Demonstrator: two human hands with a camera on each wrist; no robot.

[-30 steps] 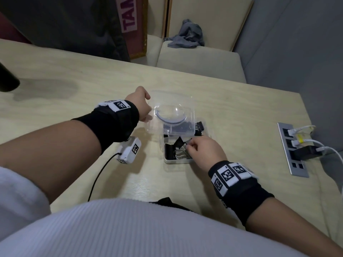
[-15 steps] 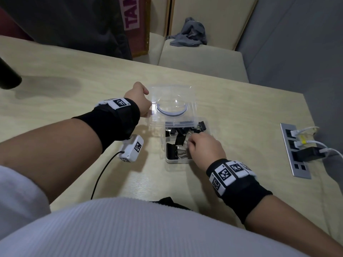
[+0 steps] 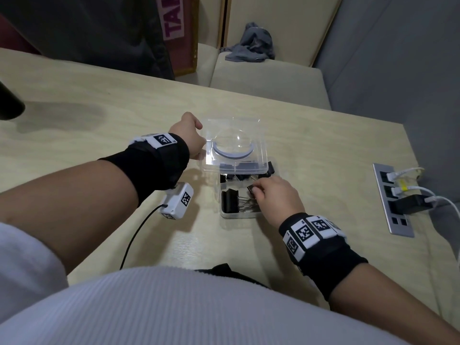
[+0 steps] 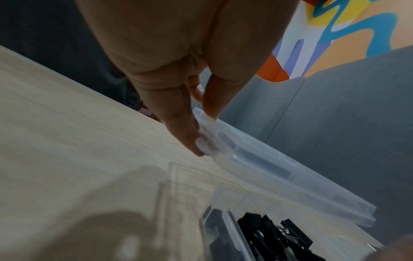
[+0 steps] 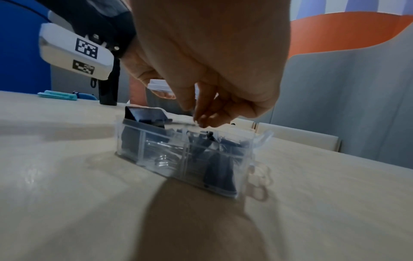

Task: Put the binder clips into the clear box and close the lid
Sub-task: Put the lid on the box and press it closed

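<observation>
1 clear box [image 3: 245, 215], 1 lid [image 3: 234, 145], 2 hands.

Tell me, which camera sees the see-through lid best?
The head view: the whole lid shows, raised open behind the box, the left hand gripping its corner. The left wrist view shows only its edge; the right wrist view, just a corner.

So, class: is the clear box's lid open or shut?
Open: the lid stands raised behind the clear box, gripped by the left hand.
</observation>
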